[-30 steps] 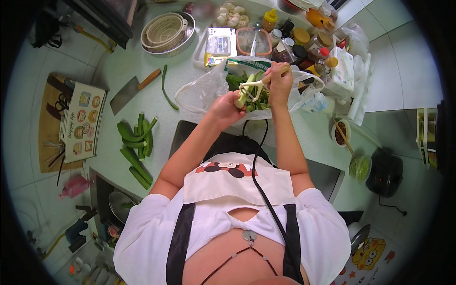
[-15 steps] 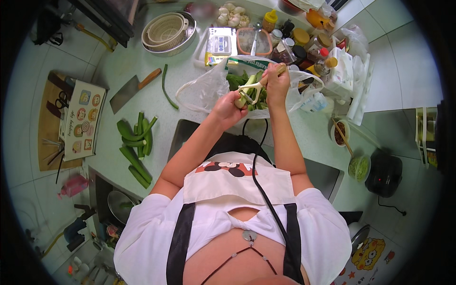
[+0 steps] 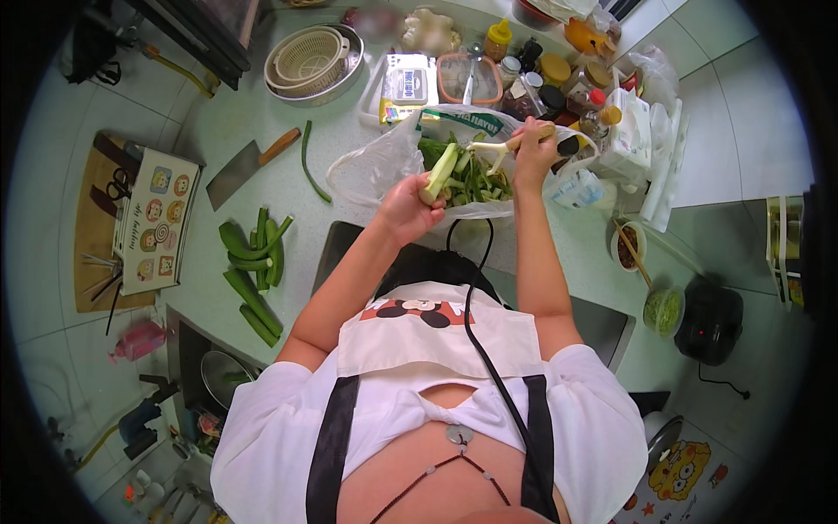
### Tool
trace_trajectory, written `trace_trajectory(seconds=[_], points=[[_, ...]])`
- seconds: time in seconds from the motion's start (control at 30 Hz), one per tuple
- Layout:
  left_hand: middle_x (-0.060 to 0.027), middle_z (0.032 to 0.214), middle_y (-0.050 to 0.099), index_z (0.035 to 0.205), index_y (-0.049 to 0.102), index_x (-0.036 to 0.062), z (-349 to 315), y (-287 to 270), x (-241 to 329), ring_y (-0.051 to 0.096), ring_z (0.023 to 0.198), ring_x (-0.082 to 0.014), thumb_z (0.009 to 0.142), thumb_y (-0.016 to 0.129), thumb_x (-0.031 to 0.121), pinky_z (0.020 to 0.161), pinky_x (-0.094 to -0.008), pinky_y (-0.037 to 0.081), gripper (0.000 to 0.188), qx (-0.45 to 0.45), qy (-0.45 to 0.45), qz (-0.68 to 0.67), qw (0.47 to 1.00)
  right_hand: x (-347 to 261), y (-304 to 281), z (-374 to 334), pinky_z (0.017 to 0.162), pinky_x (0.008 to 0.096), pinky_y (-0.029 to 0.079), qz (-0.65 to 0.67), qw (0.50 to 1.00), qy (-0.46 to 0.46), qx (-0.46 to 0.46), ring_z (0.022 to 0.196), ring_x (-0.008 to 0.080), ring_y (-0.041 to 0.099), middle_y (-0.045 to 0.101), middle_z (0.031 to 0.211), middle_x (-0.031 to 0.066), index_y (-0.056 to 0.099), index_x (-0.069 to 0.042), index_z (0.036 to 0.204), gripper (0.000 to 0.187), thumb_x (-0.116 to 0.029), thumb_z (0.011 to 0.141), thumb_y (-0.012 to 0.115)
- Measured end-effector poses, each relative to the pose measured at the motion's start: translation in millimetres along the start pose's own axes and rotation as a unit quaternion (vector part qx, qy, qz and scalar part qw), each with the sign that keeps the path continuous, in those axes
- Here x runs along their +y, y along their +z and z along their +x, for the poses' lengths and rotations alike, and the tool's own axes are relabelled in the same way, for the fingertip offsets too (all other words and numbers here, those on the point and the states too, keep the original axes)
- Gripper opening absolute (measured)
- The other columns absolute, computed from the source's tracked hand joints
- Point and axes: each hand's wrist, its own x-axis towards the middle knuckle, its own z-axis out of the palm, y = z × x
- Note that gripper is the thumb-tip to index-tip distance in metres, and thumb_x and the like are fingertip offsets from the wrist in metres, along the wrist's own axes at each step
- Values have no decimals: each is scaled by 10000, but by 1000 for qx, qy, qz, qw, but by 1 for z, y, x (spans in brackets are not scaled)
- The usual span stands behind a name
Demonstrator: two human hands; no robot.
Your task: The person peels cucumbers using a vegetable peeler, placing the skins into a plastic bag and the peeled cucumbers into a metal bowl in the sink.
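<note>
My left hand (image 3: 409,210) is closed round the lower end of a long, pale green vegetable (image 3: 442,169), its skin mostly peeled off. In my right hand (image 3: 534,155) is a Y-shaped peeler (image 3: 494,155), gripped by its wooden handle. The peeler's head stands to the right of the vegetable, apart from it. Both hands are over an open white plastic bag (image 3: 384,162) holding green peelings (image 3: 476,182). Several unpeeled, dark green long vegetables (image 3: 253,301) lie on the counter to the left.
A cleaver (image 3: 236,179) with a wooden handle lies beside a thin green strip (image 3: 312,162). Behind the bag are a colander (image 3: 305,59) in a metal bowl, garlic (image 3: 430,31), a plastic box (image 3: 470,79) and several seasoning jars (image 3: 553,68). Two small bowls, one with green pieces (image 3: 663,311), stand right.
My right hand has drawn the peeler off the vegetable, up and to the right. The left hand has shifted slightly left, showing more of the peeled piece.
</note>
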Motion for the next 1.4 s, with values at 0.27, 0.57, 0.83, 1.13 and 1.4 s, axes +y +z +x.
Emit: trace_trajectory(seconds=[0.27, 0.57, 0.83, 1.13, 1.4], points=[[-101, 828, 470, 1012, 436, 61, 7, 6, -1, 441, 648, -194, 810, 355, 154, 544, -286, 384, 236, 12, -34, -23, 999, -13, 19, -18, 423, 181, 333, 79, 991, 50, -91, 482, 58, 438, 507, 625, 18, 433, -84, 795, 149, -181, 846, 535], [-93, 810, 469, 1000, 452, 53, 10, 3, 1, 431, 624, -180, 798, 356, 152, 535, -264, 377, 244, -22, -57, -75, 995, 3, 19, -16, 459, 197, 374, 61, 994, 24, -91, 521, 73, 463, 503, 632, 25, 424, -68, 789, 170, -181, 843, 540], [-26, 801, 464, 1025, 476, 93, -1, 1, -1, 435, 613, -129, 803, 389, 161, 495, -221, 370, 248, 44, 18, 92, 995, 2, 4, -5, 448, 194, 350, 36, 999, -3, -36, 499, 69, 440, 502, 628, 18, 424, -75, 784, 171, -191, 850, 532], [-9, 805, 452, 1143, 461, 94, 6, 21, -10, 411, 624, -106, 806, 356, 136, 492, -217, 348, 356, 84, 47, 167, 981, -1, 31, -24, 496, 215, 389, 44, 992, 23, -115, 521, 80, 460, 496, 625, 21, 426, -64, 764, 158, -156, 841, 528], [-25, 821, 430, 1185, 427, 60, -10, 14, -9, 386, 595, -111, 785, 347, 134, 497, -230, 343, 414, 29, 32, 217, 975, 23, 6, 3, 537, 229, 409, -44, 998, -2, -34, 550, 98, 486, 509, 620, 31, 429, -49, 771, 184, -190, 844, 523]])
